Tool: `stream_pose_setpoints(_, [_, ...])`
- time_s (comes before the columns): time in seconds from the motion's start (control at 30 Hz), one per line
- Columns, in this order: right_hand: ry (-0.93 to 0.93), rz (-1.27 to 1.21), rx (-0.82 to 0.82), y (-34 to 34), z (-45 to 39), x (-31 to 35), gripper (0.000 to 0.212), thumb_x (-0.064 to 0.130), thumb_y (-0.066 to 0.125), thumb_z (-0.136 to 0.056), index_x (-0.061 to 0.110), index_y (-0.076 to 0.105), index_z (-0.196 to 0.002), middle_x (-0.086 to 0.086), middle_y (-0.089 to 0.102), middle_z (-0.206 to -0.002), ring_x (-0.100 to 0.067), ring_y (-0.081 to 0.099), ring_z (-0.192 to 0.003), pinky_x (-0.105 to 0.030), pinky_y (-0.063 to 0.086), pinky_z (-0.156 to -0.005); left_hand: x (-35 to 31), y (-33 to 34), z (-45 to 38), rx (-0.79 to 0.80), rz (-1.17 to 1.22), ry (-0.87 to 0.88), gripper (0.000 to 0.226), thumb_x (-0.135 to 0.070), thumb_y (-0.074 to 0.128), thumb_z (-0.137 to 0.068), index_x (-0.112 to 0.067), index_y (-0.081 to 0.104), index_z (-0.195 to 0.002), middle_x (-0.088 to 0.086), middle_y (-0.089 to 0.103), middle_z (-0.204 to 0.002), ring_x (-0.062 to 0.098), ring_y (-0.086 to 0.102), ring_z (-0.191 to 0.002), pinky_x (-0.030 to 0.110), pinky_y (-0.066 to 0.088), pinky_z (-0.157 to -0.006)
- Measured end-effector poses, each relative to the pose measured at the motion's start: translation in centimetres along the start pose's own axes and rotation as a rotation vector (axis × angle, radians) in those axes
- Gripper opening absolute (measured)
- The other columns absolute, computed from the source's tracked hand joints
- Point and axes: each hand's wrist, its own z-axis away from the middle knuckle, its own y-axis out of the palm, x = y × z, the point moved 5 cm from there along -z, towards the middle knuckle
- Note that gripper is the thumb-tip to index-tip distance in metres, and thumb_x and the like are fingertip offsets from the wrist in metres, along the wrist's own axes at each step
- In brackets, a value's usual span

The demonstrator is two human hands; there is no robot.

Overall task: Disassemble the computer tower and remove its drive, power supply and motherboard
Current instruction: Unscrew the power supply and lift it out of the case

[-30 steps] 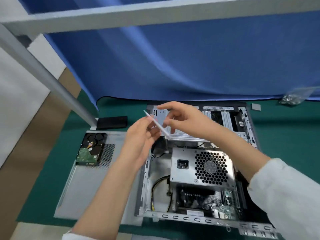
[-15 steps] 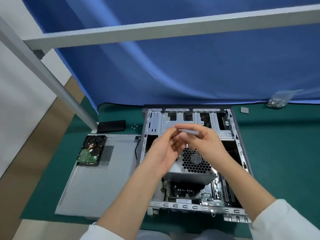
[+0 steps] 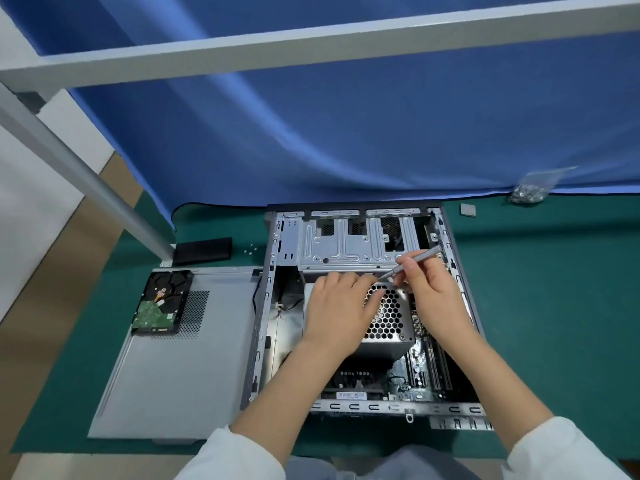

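Note:
The open computer tower (image 3: 273,306) lies on its side on the green mat. Inside it the silver power supply (image 3: 391,317) with a honeycomb fan grille sits above the motherboard (image 3: 412,375). My left hand (image 3: 337,313) rests flat on the power supply's top, fingers toward its far edge. My right hand (image 3: 433,292) pinches a thin grey screwdriver (image 3: 412,261), whose tip points down-left at the power supply's far edge, close to my left fingertips. The removed hard drive (image 3: 161,303) lies circuit board up on the detached side panel (image 3: 180,358), left of the case.
A black box (image 3: 202,250) and a few tiny screws (image 3: 250,250) lie behind the side panel. A bag of screws (image 3: 528,192) and a small grey square (image 3: 467,209) sit at the far right. A blue cloth hangs behind; a grey frame post (image 3: 86,181) stands at left.
Both hands have come down from in front of the case onto the power supply. The screwdriver went from held between both hands to my right hand alone, tip lowered to the supply's far edge.

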Motion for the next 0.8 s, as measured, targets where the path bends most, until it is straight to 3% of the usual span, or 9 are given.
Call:
stream_pose_setpoints(0.17, [-0.087, 0.186, 0.028, -0.3, -0.1, 1.0, 0.020, 0.034, 0.041, -0.099, 0.047, 0.052, -0.088, 0.014, 0.066, -0.081, -0.009, 0.065, -0.077, -0.038, 0.053, -0.076, 0.8, -0.2, 0.5, -0.026, 0.023, -0.045, 0.045, -0.053, 0.027, -0.098, -0.033, 0.053, -0.129, -0.011, 0.062, -0.111, 0.017, 0.048, -0.099, 0.032, 0.033, -0.087])
stream_pose_setpoints(0.3, [-0.155, 0.308, 0.087, -0.3, 0.1, 1.5, 0.017, 0.043, 0.034, -0.096, 0.049, 0.046, -0.087, 0.019, 0.067, -0.084, -0.002, 0.064, -0.078, -0.029, 0.050, -0.074, 1.0, -0.3, 0.2, -0.009, 0.033, -0.001, 0.043, -0.052, 0.028, -0.098, -0.035, 0.052, -0.128, -0.013, 0.061, -0.111, 0.015, 0.048, -0.100, 0.031, 0.030, -0.087])
stream_pose_setpoints(0.4, [-0.163, 0.330, 0.111, -0.3, 0.3, 1.4, 0.016, 0.046, 0.032, -0.095, 0.049, 0.045, -0.086, 0.017, 0.068, -0.083, 0.000, 0.063, -0.079, -0.024, 0.047, -0.071, 1.1, -0.3, 0.3, -0.017, 0.040, -0.003, 0.042, -0.052, 0.029, -0.097, -0.035, 0.053, -0.127, -0.012, 0.062, -0.109, 0.015, 0.050, -0.098, 0.031, 0.030, -0.086])
stream_pose_setpoints(0.5, [-0.166, 0.382, 0.116, -0.5, 0.4, 1.2, 0.021, 0.035, 0.034, -0.099, 0.048, 0.044, -0.087, 0.016, 0.068, -0.081, 0.004, 0.061, -0.079, -0.012, 0.042, -0.068, 0.9, -0.4, 0.3, -0.030, 0.046, -0.009, 0.041, -0.051, 0.031, -0.097, -0.035, 0.055, -0.125, -0.012, 0.063, -0.105, 0.015, 0.050, -0.095, 0.031, 0.031, -0.084])
stream_pose_setpoints(0.6, [-0.155, 0.415, 0.125, -0.5, 0.3, 1.1, 0.017, 0.033, 0.033, -0.100, 0.038, 0.044, -0.087, 0.016, 0.067, -0.082, 0.008, 0.060, -0.081, -0.006, 0.040, -0.066, 1.0, -0.3, 0.2, -0.036, 0.054, -0.016, 0.039, -0.051, 0.032, -0.097, -0.036, 0.056, -0.123, -0.013, 0.062, -0.103, 0.014, 0.050, -0.095, 0.031, 0.030, -0.084])
stream_pose_setpoints(0.8, [-0.149, 0.430, 0.122, -0.1, 0.4, 1.6, 0.020, 0.047, 0.030, -0.093, 0.035, 0.045, -0.086, 0.023, 0.062, -0.077, 0.013, 0.056, -0.080, -0.003, 0.036, -0.063, 1.1, -0.6, 0.3, -0.045, 0.066, -0.016, 0.038, -0.050, 0.034, -0.096, -0.035, 0.058, -0.122, -0.013, 0.062, -0.099, 0.014, 0.050, -0.093, 0.030, 0.030, -0.083])
